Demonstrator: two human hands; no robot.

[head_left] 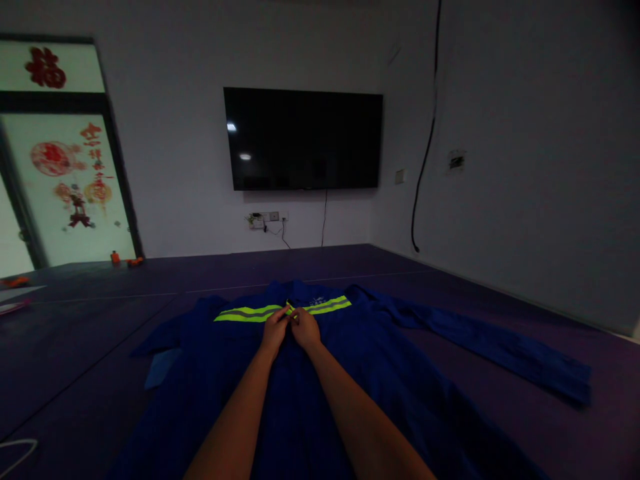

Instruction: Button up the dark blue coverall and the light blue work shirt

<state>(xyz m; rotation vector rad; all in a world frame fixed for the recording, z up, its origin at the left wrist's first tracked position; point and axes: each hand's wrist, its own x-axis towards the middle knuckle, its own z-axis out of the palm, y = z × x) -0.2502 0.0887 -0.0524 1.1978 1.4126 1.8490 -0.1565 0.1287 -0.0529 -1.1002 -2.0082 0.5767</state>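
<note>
A blue work garment [400, 360] with long sleeves lies spread out in front of me, its collar [295, 288] pointing away. Across its chest runs a yellow-green reflective stripe [330, 306] with a grey band in the middle. My left hand [275, 331] and my right hand [305, 328] meet at the front opening, level with the stripe. Both sets of fingers are closed on the garment's front edge there, thumbs and fingertips pinched close together. Whether a button or zip sits between the fingertips is too small to tell. One sleeve [500, 343] stretches out to the right.
The garment lies on a purple floor covering [150, 300] with seams. A television [305, 140] hangs on the far wall above sockets and wires. A black cable [425, 160] dangles at right. Orange objects [115, 257] stand near the glass door [70, 193]; a white cord [25, 443] lies lower left.
</note>
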